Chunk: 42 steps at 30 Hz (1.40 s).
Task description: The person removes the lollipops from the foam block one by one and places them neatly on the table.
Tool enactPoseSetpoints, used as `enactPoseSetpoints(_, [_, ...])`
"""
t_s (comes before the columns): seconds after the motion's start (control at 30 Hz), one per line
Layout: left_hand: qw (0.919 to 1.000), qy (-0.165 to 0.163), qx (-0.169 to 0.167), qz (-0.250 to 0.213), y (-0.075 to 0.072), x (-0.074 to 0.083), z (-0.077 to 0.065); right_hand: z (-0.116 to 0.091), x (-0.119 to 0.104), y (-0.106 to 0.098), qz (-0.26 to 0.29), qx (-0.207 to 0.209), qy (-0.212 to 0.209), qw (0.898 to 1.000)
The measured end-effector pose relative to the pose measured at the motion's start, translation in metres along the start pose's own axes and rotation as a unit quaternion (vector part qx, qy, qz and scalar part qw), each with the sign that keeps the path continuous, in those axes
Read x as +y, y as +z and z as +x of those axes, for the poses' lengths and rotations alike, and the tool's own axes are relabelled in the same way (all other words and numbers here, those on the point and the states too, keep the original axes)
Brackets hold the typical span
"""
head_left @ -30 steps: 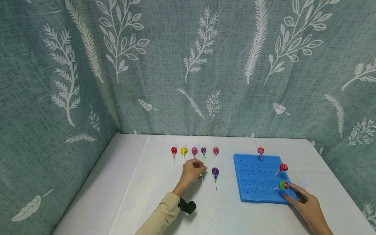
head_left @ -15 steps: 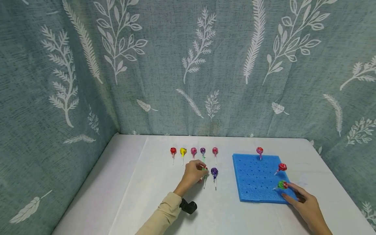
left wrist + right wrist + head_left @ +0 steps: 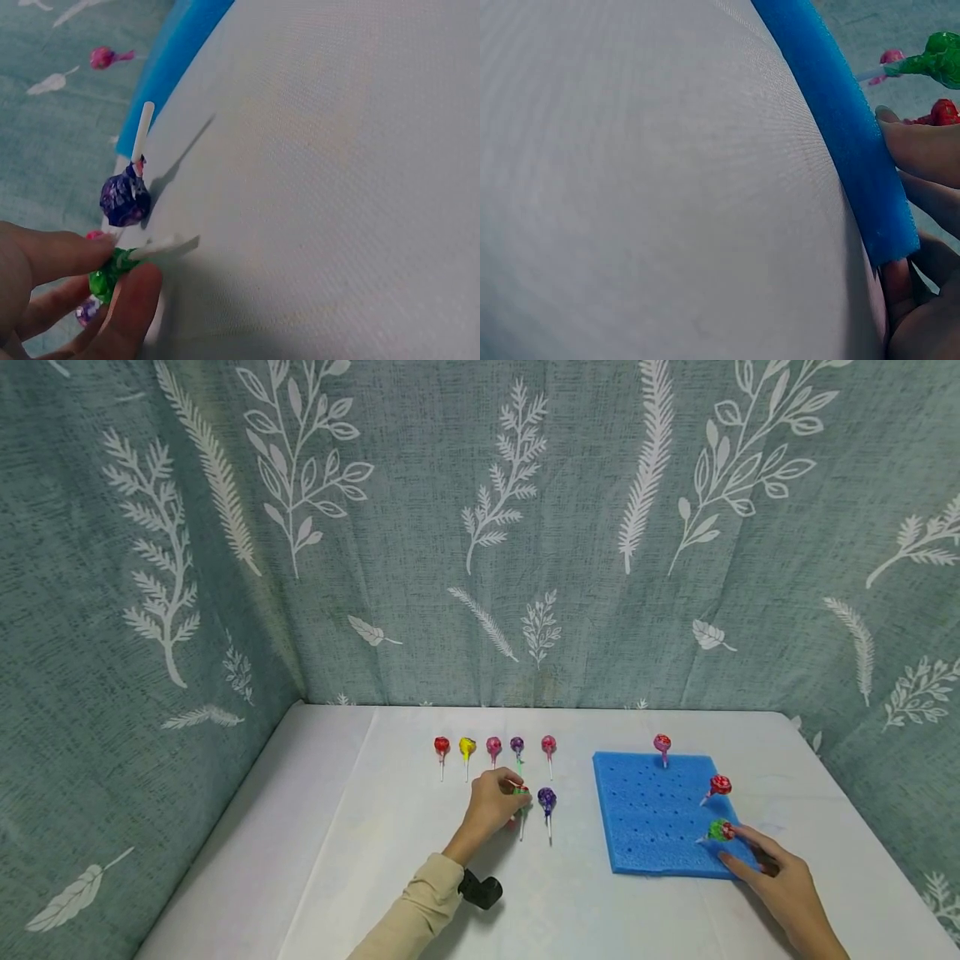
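Note:
My left hand [image 3: 489, 806] pinches a lollipop in a green wrapper [image 3: 112, 271] between thumb and fingertips, just left of a dark purple lollipop [image 3: 547, 797] on the table. Its white stick points toward me in the head view. At the near right corner of a blue foam board [image 3: 637, 818], my right hand [image 3: 783, 881] grips the edge, thumb on top and fingers curled around the side. Close by its fingertips, a green-and-red lollipop [image 3: 722, 830] stands tilted in the board. A red lollipop [image 3: 720, 785] and a pink one [image 3: 662, 742] are stuck farther back along it.
Several lollipops lie in a back row, among them a red one [image 3: 442, 745], a yellow one [image 3: 467, 747] and a pink one [image 3: 549, 743]. Rows of small holes dot the board. A patterned curtain [image 3: 420, 568] hangs behind the white table [image 3: 360, 860].
My left hand has shifted slightly right with the green lollipop, bringing it closer to the purple one. The right hand has stayed on the board's corner.

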<state>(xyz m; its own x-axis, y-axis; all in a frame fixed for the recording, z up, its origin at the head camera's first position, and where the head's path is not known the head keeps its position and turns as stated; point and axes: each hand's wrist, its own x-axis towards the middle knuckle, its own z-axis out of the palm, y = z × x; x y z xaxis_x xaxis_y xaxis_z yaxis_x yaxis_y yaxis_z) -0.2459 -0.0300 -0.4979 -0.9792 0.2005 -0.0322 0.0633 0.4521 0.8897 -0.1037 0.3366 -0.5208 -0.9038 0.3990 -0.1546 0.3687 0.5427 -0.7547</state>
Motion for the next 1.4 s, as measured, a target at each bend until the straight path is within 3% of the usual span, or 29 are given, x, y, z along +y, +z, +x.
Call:
enactPoseSetpoints(0.4, [0.9999,-0.008,0.003,-0.009,-0.003,0.004,-0.002,-0.001,-0.001,0.0,-0.007,0.006,-0.016,1.0])
enactPoseSetpoints(0.6, [0.9998,0.019,0.006,-0.01,-0.007,0.009,-0.002,0.0,-0.003,-0.001,-0.004,-0.001,-0.009,1.0])
enactPoseSetpoints(0.83, [0.9968,0.075,0.015,-0.023,-0.007,0.022,-0.003,-0.001,-0.004,-0.002,-0.006,-0.006,-0.005,1.0])
enactPoseSetpoints(1.0, [0.9944,0.099,0.012,-0.034,0.001,0.033,-0.005,-0.001,-0.004,-0.001,-0.001,-0.008,-0.003,1.0])
enactPoseSetpoints(1.4, [0.9887,0.12,-0.026,-0.086,0.029,0.066,-0.01,-0.001,-0.004,-0.001,-0.001,-0.002,-0.004,1.0])
